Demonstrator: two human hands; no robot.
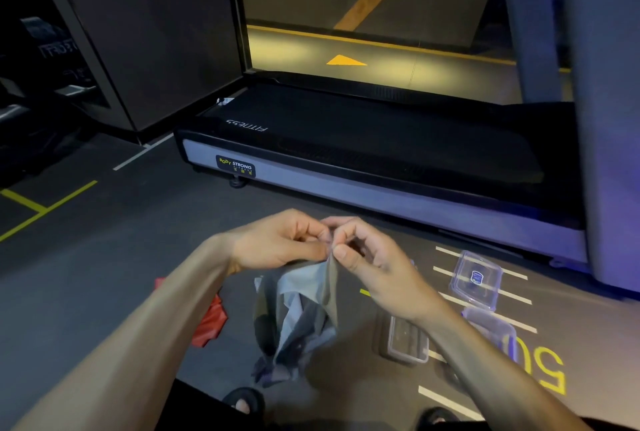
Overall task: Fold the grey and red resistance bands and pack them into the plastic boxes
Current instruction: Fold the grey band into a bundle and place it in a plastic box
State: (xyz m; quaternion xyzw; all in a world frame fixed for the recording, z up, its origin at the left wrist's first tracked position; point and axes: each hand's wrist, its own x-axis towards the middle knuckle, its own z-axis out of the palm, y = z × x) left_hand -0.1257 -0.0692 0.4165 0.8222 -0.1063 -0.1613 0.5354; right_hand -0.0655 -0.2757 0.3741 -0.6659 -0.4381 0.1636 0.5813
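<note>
A: We are holding the thin grey stretchy resistance band (301, 313) up in front of us, above the floor, and it is hanging down in loose crumpled folds from our fingertips.

B: Both hands are pinching its top edge. Our left hand (280, 243) is curling its fingers and thumb onto the band from the nine o'clock side, and our right hand (367, 257) is nipping the same edge from three o'clock. The two hands are touching at the fingertips.

A: Neither hand is spreading open; both are closing tight on the fabric.

B: At about eight o'clock from the grey band, the crumpled red resistance band (211, 323) is lying on the dark gym floor (104, 275), partly hidden behind our left forearm.

A: At four o'clock, a clear rectangular plastic box (407, 340) is sitting on the floor just beside our right wrist. Further out at three o'clock, a clear plastic lid with a blue sticker (476, 280) is lying on the white floor stripes, and another clear box (493, 330) is showing behind our right forearm.

B: At twelve o'clock, the black treadmill deck with a grey side rail (363, 153) is stretching across. At six o'clock, our dark sandalled feet (242, 401) are peeking in.
</note>
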